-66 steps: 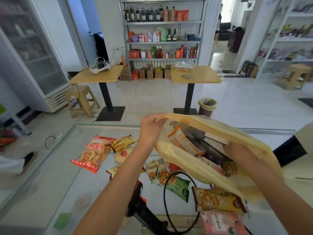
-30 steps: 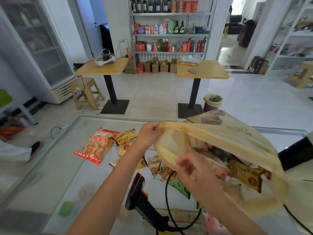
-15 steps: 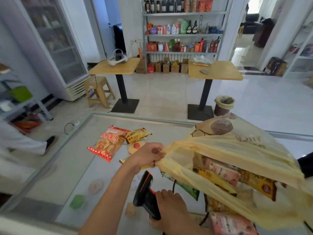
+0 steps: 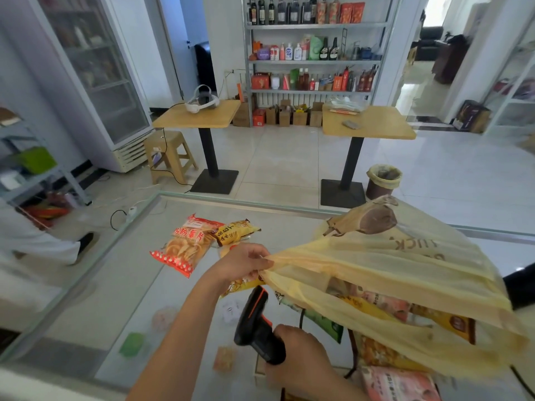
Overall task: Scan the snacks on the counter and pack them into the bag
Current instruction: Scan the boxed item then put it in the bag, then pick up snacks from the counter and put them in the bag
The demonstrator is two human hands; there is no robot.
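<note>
While left hand (image 4: 242, 263) pinches bag (image 4: 385, 273) and right (image 4: 295, 347) grips scanner (image 4: 256, 325), nearest unscanned snacks (image 4: 185, 246) lying far-left, nearer left hand.

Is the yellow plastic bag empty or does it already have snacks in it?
It already holds snacks. Several packets show through the yellow bag, whose mouth the left hand pinches; the right hand holds the scanner.

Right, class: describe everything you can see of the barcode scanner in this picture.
The barcode scanner is a black, pistol-shaped handheld of what looks like hard plastic, with orange trim along its head. The right hand grips its handle, the head tilted up and forward, away from the person. It is over the glass counter, beside the open yellow bag that the left hand holds by its edge. A dark cable shows just right of it; its join is hidden.
</note>
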